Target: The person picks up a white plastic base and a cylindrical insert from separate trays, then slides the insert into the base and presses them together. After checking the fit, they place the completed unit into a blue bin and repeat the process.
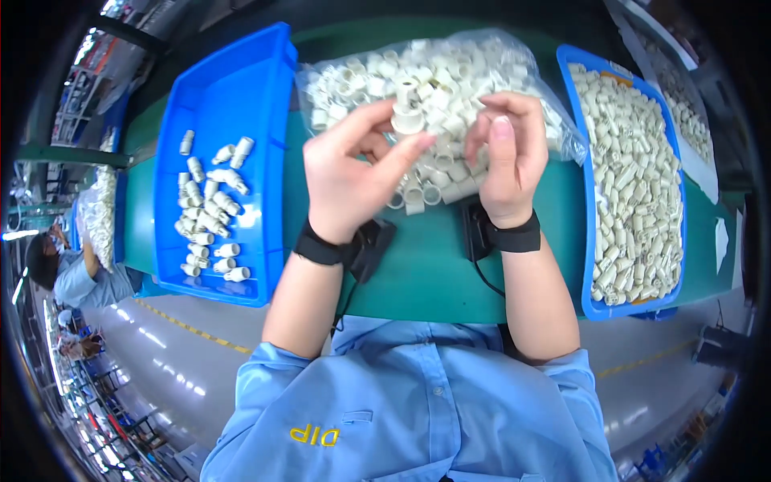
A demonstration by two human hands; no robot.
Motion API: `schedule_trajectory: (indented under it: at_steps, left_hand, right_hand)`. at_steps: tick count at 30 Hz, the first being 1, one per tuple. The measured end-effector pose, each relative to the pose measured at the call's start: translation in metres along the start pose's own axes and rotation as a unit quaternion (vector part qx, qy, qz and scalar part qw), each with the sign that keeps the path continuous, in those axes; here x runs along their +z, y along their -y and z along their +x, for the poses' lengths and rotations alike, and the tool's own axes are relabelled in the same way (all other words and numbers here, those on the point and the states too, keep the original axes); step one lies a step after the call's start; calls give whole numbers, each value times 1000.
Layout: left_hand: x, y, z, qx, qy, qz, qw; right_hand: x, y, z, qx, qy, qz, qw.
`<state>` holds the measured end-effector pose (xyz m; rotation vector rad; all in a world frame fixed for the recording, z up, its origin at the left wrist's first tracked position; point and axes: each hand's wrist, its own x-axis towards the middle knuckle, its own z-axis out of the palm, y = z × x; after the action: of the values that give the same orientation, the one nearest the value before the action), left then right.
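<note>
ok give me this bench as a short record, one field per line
left hand: pinching a white stepped cylindrical part
right hand: partly curled, nothing visibly held
ahead: clear plastic bag of white tubular pieces
left side: blue rectangular plastic tray, scattered white fittings
right side: blue-rimmed tray, packed with white cylindrical parts
surface: green tabletop

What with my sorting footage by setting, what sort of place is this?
Probably a factory assembly area: a green-topped workbench bears a blue rectangular plastic tray heaped with small white cylindrical parts, and another person in a light-blue shirt is at the far left.
</note>
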<state>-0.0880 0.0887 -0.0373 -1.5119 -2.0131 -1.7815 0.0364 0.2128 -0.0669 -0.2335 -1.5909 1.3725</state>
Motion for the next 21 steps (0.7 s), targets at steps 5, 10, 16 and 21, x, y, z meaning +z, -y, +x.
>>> schedule_trajectory:
  at_steps: [5, 10, 16, 21]
  left_hand:
    - [-23, -62, -12, -92, 23, -108, 990]
    - [-43, -93, -16, -337, 130, -248, 899]
    - [-53, -77, -26, -364, 147, -204, 897]
    - [-55, -76, -29, -383, 156, -174, 894]
  right_hand:
    - [-4, 10, 0, -4, -1, 51, 999]
    - [13, 33, -6, -87, 133, 95, 983]
    - [14, 42, 2, -132, 269, 9, 954]
    - [24, 37, -7, -129, 244, -32, 961]
